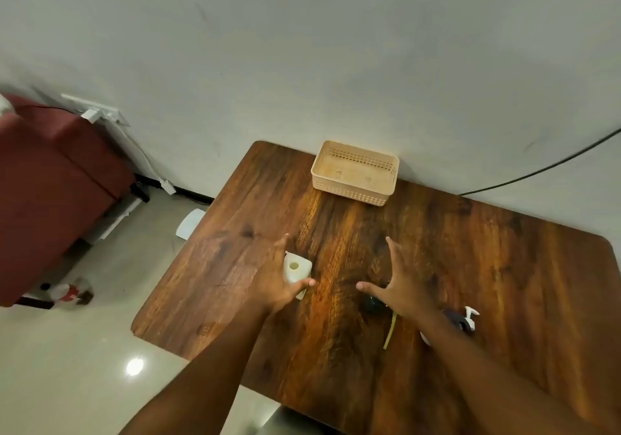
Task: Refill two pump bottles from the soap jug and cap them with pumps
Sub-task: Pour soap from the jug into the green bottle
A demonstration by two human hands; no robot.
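Observation:
A white bottle (296, 268) with an uncapped round mouth stands on the wooden table (504, 266). My left hand (275, 283) is spread open around its left side, thumb across its front; whether it touches is unclear. My right hand (400, 283) hovers open over a dark round object (371, 303), mostly hidden beneath it. A yellowish tube (390, 330) lies on the table below that hand. Behind my right forearm sits a white pump head (470, 318) on a dark bottle top (453, 320). No soap jug is visible.
A beige perforated basket (356, 174) stands at the table's far edge against the wall. A dark red sofa (50, 193) fills the left. A small bottle (67, 292) lies on the tiled floor. A black cable (544, 166) runs along the wall at right.

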